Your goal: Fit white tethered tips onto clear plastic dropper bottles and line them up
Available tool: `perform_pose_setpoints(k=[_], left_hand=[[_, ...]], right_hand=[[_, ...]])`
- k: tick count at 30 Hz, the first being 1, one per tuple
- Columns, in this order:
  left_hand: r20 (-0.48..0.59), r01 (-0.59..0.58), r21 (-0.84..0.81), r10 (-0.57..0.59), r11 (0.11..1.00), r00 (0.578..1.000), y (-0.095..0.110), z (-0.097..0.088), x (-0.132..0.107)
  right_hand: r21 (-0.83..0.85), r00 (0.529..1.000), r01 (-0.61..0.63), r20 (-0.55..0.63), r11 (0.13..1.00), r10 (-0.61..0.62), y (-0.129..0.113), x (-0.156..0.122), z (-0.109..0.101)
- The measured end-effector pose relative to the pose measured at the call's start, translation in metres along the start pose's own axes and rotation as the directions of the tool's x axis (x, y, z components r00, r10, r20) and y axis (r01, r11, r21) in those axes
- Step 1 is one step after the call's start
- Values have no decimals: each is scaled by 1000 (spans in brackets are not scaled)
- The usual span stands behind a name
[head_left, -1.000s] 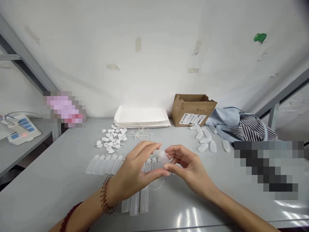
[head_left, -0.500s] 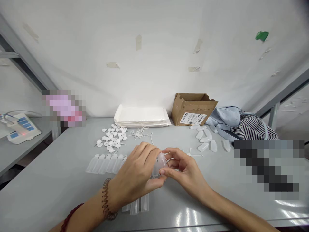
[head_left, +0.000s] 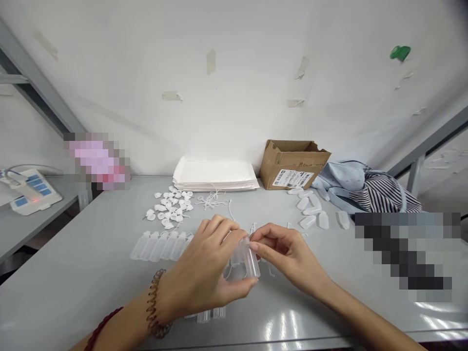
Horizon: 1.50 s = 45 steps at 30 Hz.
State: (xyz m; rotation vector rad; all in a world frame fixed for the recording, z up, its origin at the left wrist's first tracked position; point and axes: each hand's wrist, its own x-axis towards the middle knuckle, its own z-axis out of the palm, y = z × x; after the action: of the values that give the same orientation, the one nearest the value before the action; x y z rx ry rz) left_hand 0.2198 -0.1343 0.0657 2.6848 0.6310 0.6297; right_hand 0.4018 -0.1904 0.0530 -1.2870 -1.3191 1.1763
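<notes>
A translucent plastic bottle (head_left: 252, 263) is tilted between my two hands over the table. My left hand (head_left: 206, 261) grips it with the thumb at the lower end and the fingers at the upper end. At that upper end, my right hand (head_left: 283, 248) has thumb and forefinger pinched together, touching the bottle; anything small between them is hidden. Left of my hands, similar bottles (head_left: 159, 246) lie side by side in a row, partly covered by my left hand. More clear bottles (head_left: 204, 317) show below my left wrist. Behind the row is a pile of white caps (head_left: 171, 207).
White cords (head_left: 210, 200) lie before a stack of white flat sheets or envelopes (head_left: 215, 175). A cardboard box (head_left: 292, 168) stands at the back, with loose translucent pieces (head_left: 310, 209) in front. Blue and striped cloth (head_left: 373, 187) lies to the right on the grey table (head_left: 91, 273).
The bottle has turned so its long side now faces me, lower end down. My right fingers have shifted from around it to a pinch at its upper end; my left thumb sits lower.
</notes>
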Motion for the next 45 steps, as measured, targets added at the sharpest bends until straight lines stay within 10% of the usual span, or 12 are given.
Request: perform_pose_setpoints(k=[8,16,37,45], left_hand=[[329,51,44,-62,998,942,10,-4,-8],[453,36,160,-106,987,885,12,3,-19],[516,8,230,-129,973,847,10,2,-20],[220,190,108,-209,976,953,-23,-7,-3]], right_hand=[[-282,959,-23,264,959,100,-5,-5,-3],[-520,906,213,421,827,31,-4,-10,2],[-632,883,335,470,699,3,5,-10,9],[-579,930,294,356,761,-88,1,-1,-7]])
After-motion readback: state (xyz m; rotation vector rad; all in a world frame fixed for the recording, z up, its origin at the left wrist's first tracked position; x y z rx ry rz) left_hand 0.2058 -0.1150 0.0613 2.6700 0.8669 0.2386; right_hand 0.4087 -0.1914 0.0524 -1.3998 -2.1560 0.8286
